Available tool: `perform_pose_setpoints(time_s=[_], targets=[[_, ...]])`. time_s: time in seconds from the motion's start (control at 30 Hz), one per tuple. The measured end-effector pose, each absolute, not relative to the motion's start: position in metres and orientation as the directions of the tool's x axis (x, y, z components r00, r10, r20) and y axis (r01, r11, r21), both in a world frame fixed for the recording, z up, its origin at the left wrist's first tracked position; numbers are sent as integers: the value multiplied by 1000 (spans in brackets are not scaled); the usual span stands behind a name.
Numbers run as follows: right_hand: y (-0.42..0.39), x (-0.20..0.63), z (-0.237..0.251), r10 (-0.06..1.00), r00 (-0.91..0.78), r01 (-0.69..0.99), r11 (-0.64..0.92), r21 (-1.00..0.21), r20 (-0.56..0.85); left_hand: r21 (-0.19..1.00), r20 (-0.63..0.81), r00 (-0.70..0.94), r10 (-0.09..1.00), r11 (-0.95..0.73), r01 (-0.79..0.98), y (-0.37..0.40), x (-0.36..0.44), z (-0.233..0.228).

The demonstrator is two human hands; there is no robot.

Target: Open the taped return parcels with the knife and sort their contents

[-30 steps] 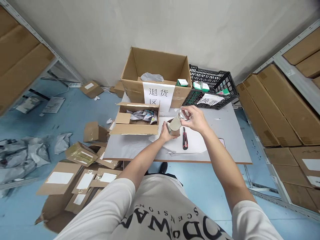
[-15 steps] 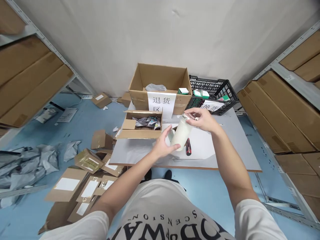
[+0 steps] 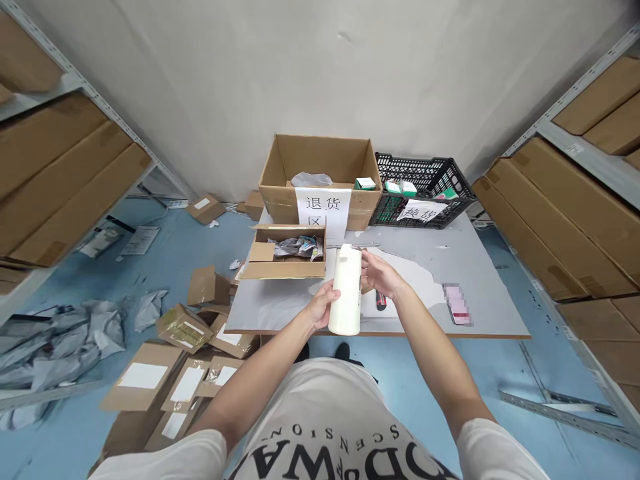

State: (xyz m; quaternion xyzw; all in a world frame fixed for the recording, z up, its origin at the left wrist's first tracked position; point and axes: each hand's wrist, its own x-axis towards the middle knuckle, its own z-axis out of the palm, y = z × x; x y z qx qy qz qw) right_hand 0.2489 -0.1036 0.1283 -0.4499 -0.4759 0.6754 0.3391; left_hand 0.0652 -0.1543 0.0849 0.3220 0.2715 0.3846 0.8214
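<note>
A tall white cylindrical bottle (image 3: 345, 291) is held upright over the near edge of the grey table (image 3: 480, 267). My left hand (image 3: 321, 305) grips its lower left side. My right hand (image 3: 380, 275) wraps the upper right side. Behind the bottle lies a red and black utility knife (image 3: 381, 301), partly hidden by my right hand. A shallow open cardboard box (image 3: 284, 252) with grey plastic wrapping inside sits just left of the bottle.
A large open carton (image 3: 320, 175) with a paper sign and a black plastic crate (image 3: 425, 190) stand at the table's back. Several small cartons (image 3: 175, 347) and grey bags (image 3: 55, 340) litter the blue floor at left. Shelves with big cartons (image 3: 565, 213) flank both sides.
The bottle came out of the small brown box, went from tilted to upright and moved toward me. My right hand slid from its top to its side.
</note>
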Motion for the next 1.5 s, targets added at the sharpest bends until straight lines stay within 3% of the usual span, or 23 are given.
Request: perform_pose_setpoints(time_s=[0.23, 0.33, 0.5, 0.63, 0.77, 0.9, 1.03, 1.17, 1.3, 1.5], targets=[[-110, 226, 102, 917, -315, -242, -326, -914, -244, 564, -219, 695, 684, 670, -482, -160, 65, 70], [-109, 226, 96, 931, -272, -273, -319, -908, -245, 558, -219, 695, 685, 672, -487, -160, 64, 63], [-110, 231, 100, 949, -210, -323, -296, -899, -237, 749, -283, 494, 822, 511, -422, -162, 54, 58], [-110, 234, 101, 953, -131, -257, -298, -919, -272, 939, -243, 261, 934, 294, -177, -169, 52, 58], [-111, 230, 96, 951, -96, -211, -309, -927, -295, 985, -170, 132, 977, 167, 32, -176, 61, 56], [-113, 230, 96, 949, -97, -156, -311, -937, -299, 974, -225, 116, 967, 227, -2, -178, 65, 58], [-111, 243, 103, 937, -193, -145, -321, -936, -291, 878, -296, 269, 917, 372, -300, -177, 59, 61], [-107, 255, 103, 879, -347, -249, -423, -871, -328, 658, -250, 523, 815, 539, -526, -178, 54, 62], [-106, 252, 97, 842, -452, -317, -460, -830, -294, 496, -173, 682, 711, 661, -563, -179, 57, 60], [-106, 245, 94, 847, -458, -373, -458, -807, -269, 430, -158, 709, 687, 695, -577, -177, 59, 59]])
